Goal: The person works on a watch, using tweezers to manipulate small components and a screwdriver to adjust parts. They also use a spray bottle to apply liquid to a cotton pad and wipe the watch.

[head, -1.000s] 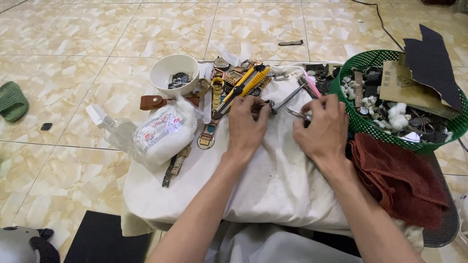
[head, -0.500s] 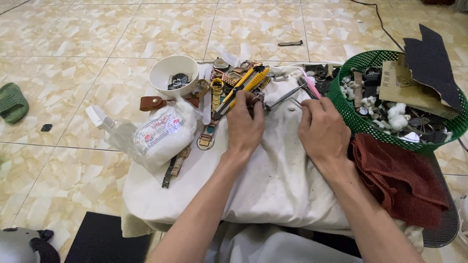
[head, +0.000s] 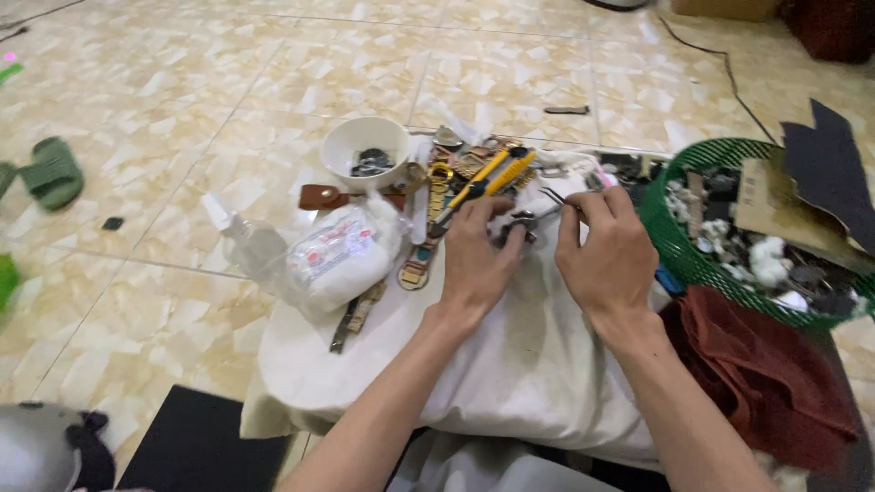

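Both my hands rest on a white cloth [head: 510, 364] spread over my lap. My left hand [head: 478, 260] pinches a small dark metal piece [head: 516, 224] against the cloth. My right hand [head: 606, 255] holds thin metal tweezers [head: 554, 197], tips pointing left toward that piece. Just beyond my fingers lie yellow-handled tools [head: 492, 173] and a gold watch band [head: 437, 187] among several small watch parts.
A white bowl [head: 365, 150] with dark parts stands at the cloth's far left. A bag of cotton [head: 337, 255], a clear plastic bottle [head: 241, 237] and watch straps [head: 360, 314] lie left. A green basket [head: 679, 246] of scraps and a dark red cloth [head: 766, 374] sit right. A green sandal [head: 50, 169] lies on the tiled floor.
My right hand has drawn a little closer to my left hand, bringing the tweezers near the small piece. My left hand stays in place. The view has shifted slightly.
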